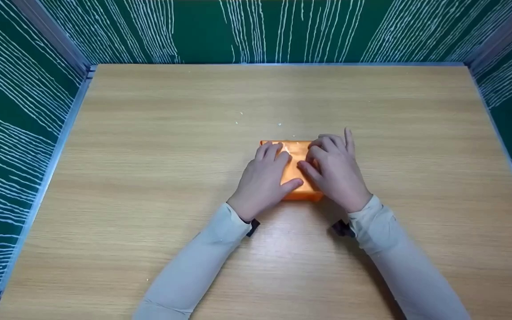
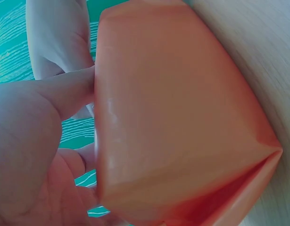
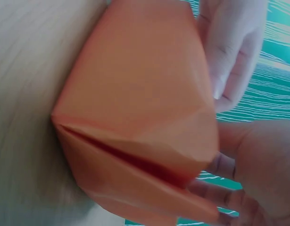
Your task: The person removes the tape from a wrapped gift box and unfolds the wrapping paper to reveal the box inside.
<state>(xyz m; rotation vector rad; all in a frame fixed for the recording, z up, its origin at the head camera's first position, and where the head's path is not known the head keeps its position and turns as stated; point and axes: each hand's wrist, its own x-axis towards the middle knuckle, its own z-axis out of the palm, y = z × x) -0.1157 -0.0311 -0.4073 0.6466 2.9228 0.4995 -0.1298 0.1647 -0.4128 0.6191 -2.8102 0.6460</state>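
Note:
An orange package [image 1: 297,171], box-shaped and wrapped in smooth, slightly shiny paper or film, lies near the middle of the table. My left hand [image 1: 262,178] rests over its left part, fingers spread on the top and thumb stretched towards the near edge. On the right part lies my right hand [image 1: 338,171], with thumb and bent fingertips touching the top and its little finger raised. The left wrist view shows the package's near side [image 2: 173,94] and a folded corner. A loose pointed flap [image 3: 135,174] stands out at the right end in the right wrist view.
The wooden table [image 1: 171,111] has small white bits scattered beyond the package. Green panels [image 1: 202,35] with white streaks stand along the back and sides, edged with blue strips [image 1: 282,64]. Both wrists carry small black devices [image 1: 342,228].

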